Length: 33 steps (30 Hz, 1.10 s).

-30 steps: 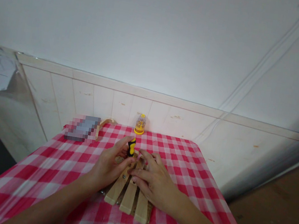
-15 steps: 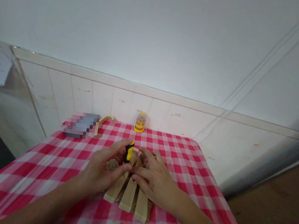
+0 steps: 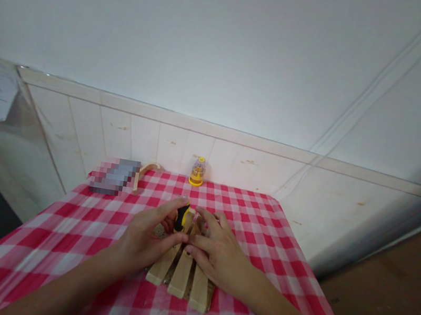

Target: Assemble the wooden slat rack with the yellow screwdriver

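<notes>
My left hand (image 3: 145, 240) is closed around a short yellow-and-black screwdriver (image 3: 181, 216), held upright over a slatted wooden piece (image 3: 180, 276) on the red-and-white checked tablecloth (image 3: 73, 242). My right hand (image 3: 218, 257) lies flat on the slats with fingers spread, pressing the piece down beside the screwdriver. The screwdriver's tip is hidden behind my fingers.
A small yellow-based bit holder (image 3: 197, 171) stands at the table's far edge by the white panelled wall (image 3: 257, 167). A blurred grey object (image 3: 113, 176) and a curved wooden piece (image 3: 147, 169) lie at the far left corner. Brown floor (image 3: 392, 293) lies to the right.
My left hand has shifted slightly on the screwdriver, fingers curling closer round its handle. The right hand stays on the slats. The view dipped a little since the earliest frame.
</notes>
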Each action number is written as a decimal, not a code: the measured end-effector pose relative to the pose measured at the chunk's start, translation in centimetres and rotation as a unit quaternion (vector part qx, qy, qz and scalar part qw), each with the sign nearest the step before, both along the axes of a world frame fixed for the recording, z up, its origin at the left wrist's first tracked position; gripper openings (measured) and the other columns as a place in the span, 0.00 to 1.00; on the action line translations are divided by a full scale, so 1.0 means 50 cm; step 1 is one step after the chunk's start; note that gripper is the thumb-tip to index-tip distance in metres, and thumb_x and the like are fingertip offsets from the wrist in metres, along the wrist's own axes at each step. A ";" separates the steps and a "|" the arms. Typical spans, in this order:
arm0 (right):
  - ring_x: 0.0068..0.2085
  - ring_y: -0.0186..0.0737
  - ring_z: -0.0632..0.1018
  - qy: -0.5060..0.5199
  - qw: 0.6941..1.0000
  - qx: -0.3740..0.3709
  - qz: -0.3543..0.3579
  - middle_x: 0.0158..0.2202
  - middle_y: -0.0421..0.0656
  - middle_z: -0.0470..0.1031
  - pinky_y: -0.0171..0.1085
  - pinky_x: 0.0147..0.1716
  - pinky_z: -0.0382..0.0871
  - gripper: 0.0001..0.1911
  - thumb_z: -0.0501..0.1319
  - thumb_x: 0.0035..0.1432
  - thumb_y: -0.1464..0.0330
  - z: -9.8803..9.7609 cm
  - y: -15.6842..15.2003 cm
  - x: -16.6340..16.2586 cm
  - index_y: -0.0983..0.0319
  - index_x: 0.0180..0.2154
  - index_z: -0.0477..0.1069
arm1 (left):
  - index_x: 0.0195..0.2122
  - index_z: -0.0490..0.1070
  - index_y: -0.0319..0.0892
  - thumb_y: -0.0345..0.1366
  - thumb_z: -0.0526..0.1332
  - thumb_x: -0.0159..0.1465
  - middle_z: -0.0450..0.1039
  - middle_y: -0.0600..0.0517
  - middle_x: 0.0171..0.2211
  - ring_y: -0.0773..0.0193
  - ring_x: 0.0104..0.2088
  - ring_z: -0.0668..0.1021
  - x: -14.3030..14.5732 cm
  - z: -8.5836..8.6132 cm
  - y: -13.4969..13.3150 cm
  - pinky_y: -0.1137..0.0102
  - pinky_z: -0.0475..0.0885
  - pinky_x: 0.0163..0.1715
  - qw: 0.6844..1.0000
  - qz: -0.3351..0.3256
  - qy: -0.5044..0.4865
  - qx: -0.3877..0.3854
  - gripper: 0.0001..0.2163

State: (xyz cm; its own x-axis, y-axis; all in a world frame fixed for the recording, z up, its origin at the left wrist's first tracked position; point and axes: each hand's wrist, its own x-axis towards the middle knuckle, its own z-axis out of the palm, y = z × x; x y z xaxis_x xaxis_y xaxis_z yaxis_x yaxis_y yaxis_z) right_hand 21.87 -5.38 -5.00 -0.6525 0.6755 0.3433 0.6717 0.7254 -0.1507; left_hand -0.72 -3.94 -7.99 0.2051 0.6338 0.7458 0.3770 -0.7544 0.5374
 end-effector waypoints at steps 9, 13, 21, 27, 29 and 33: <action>0.63 0.54 0.63 0.018 1.000 0.001 0.008 0.69 0.46 0.59 0.54 0.60 0.67 0.10 0.62 0.70 0.65 -0.008 0.005 0.002 0.53 0.48 0.81 | 0.62 0.67 0.48 0.33 0.71 0.61 0.81 0.52 0.40 0.67 0.31 0.81 -0.001 0.005 0.002 0.74 0.78 0.33 1.000 0.003 0.025 0.015 0.28; 0.64 0.55 0.63 0.016 1.000 -0.005 0.009 0.69 0.46 0.59 0.55 0.60 0.67 0.10 0.61 0.70 0.65 -0.005 0.004 0.001 0.52 0.47 0.81 | 0.62 0.67 0.49 0.31 0.70 0.62 0.80 0.54 0.38 0.67 0.31 0.80 0.001 0.011 -0.002 0.74 0.78 0.33 1.000 -0.015 0.012 -0.003 0.27; 0.63 0.55 0.63 0.016 1.000 -0.014 0.012 0.69 0.44 0.57 0.56 0.61 0.66 0.09 0.61 0.70 0.65 -0.001 0.004 0.002 0.52 0.46 0.81 | 0.65 0.65 0.51 0.28 0.67 0.64 0.80 0.53 0.41 0.66 0.37 0.82 0.000 0.011 -0.004 0.73 0.79 0.39 0.996 -0.064 -0.010 -0.067 0.29; 0.63 0.54 0.64 0.002 1.000 -0.012 0.005 0.70 0.45 0.58 0.56 0.60 0.67 0.11 0.61 0.70 0.64 0.000 0.002 0.002 0.50 0.50 0.80 | 0.65 0.64 0.51 0.28 0.66 0.64 0.79 0.53 0.40 0.65 0.37 0.82 0.002 0.008 -0.001 0.71 0.79 0.39 0.992 -0.087 -0.020 -0.092 0.29; 0.63 0.54 0.64 0.006 1.000 -0.008 0.005 0.69 0.45 0.58 0.56 0.61 0.67 0.12 0.61 0.70 0.64 0.001 0.001 0.002 0.49 0.51 0.80 | 0.65 0.63 0.52 0.28 0.65 0.65 0.79 0.54 0.39 0.65 0.37 0.82 0.004 0.007 0.000 0.71 0.79 0.39 0.990 -0.094 -0.029 -0.099 0.29; 0.62 0.54 0.65 0.007 1.000 -0.008 0.006 0.68 0.45 0.60 0.56 0.60 0.68 0.11 0.61 0.70 0.64 0.003 0.000 0.001 0.50 0.49 0.81 | 0.66 0.63 0.51 0.26 0.65 0.65 0.80 0.53 0.41 0.64 0.38 0.83 0.006 0.008 -0.002 0.70 0.79 0.40 0.987 -0.107 -0.044 -0.107 0.29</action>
State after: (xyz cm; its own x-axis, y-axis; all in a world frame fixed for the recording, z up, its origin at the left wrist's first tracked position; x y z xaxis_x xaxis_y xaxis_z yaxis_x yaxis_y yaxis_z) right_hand 21.91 -5.38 -4.87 -0.6557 0.6729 0.3425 0.6605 0.7310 -0.1717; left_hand -0.44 -4.04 -7.57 0.2919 0.7283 0.6200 0.1650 -0.6768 0.7174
